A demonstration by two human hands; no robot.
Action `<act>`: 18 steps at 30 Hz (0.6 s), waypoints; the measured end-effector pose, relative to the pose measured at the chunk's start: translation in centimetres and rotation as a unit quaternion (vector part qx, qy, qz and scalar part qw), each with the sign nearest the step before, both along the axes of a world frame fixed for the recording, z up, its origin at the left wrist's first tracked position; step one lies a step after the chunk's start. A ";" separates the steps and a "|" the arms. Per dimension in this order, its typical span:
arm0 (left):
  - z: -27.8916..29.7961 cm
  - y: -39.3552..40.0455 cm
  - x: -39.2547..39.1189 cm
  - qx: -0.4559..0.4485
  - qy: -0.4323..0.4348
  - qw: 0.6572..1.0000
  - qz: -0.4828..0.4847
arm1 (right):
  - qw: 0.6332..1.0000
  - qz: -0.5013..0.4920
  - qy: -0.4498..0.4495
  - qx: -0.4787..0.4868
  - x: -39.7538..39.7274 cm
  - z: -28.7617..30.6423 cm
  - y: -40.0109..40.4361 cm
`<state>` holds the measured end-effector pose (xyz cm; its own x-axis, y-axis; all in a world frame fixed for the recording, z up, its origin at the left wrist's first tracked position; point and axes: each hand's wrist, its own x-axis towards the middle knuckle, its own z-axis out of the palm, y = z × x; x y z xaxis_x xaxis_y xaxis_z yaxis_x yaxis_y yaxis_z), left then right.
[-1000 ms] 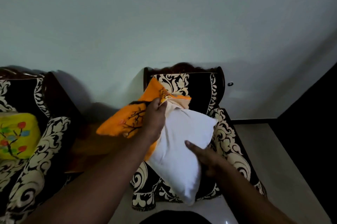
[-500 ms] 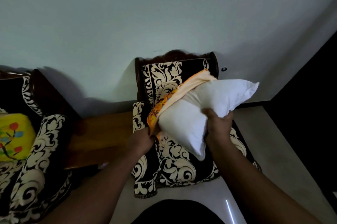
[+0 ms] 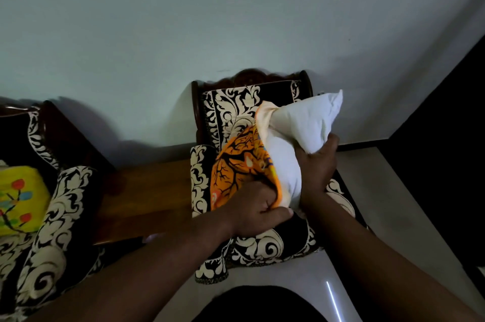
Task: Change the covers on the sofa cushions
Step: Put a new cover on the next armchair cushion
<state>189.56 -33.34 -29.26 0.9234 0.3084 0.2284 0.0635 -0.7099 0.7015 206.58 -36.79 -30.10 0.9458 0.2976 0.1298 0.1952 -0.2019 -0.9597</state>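
Observation:
A white cushion insert [image 3: 301,125] sticks out of an orange cover [image 3: 238,164] printed with black branches, held above the armchair seat. My left hand [image 3: 258,207] grips the cover's edge near its opening, fingers curled into the fabric. My right hand [image 3: 317,164] grips the bare white insert from the right side. The insert's lower part is hidden inside the cover.
A black armchair with cream floral pattern [image 3: 252,243] stands against the wall under the cushion. A wooden side table [image 3: 147,190] sits left of it. A second patterned sofa [image 3: 52,216] at far left holds a yellow cushion [image 3: 18,201]. Pale floor lies to the right.
The cushion has dropped lower over the seat and more orange cover shows around it. My left hand has come up onto the cover's edge; my right hand still holds the insert.

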 end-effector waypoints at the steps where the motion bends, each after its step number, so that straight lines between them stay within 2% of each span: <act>1: 0.6 -0.4 0.1 0.010 -0.006 1.000 -0.001 | 1.000 0.013 -0.005 -0.010 -0.1 -0.3 0.1; 2: 1.0 -0.3 0.3 0.034 0.005 0.999 0.009 | 0.999 0.028 -0.009 -0.016 -0.1 -0.5 0.2; 4: 1.8 0.7 0.0 0.085 0.080 0.992 0.050 | 0.998 0.065 -0.022 -0.009 0.0 -0.6 0.2; 6: 2.7 2.5 -1.3 0.012 0.155 0.979 0.130 | 0.993 0.112 -0.037 0.022 -0.3 -0.5 0.2; 7: 3.0 3.7 -1.9 -0.039 0.152 0.969 0.193 | 0.989 0.133 -0.047 0.037 -0.6 -0.5 0.3; 9: 2.2 6.1 -2.4 -0.109 0.071 0.935 0.331 | 0.983 0.160 -0.070 0.050 -1.3 -0.7 0.3; 10: 1.8 7.3 -2.0 -0.148 0.042 0.917 0.368 | 0.982 0.166 -0.077 0.055 -1.5 -0.6 0.3; 12: 1.0 9.2 -0.6 -0.273 0.028 0.885 0.376 | 0.978 0.187 -0.071 0.064 -1.2 -0.3 0.1; 13: 0.6 9.8 0.1 -0.304 0.033 0.874 0.378 | 0.975 0.201 -0.073 0.064 -0.9 -0.3 -0.3; 16: 0.4 10.2 2.0 -0.256 0.029 0.871 0.418 | 0.965 0.236 -0.114 0.024 -1.0 0.0 -1.2; 18: 0.6 9.3 2.6 -0.228 -0.002 0.886 0.403 | 0.950 0.248 -0.174 -0.078 -1.6 0.1 -1.2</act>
<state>192.19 -24.02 -28.64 0.3612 0.9284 -0.0869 0.4180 -0.0779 0.9051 204.94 -38.02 -29.95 0.5911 0.7371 0.3275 0.6039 -0.1353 -0.7855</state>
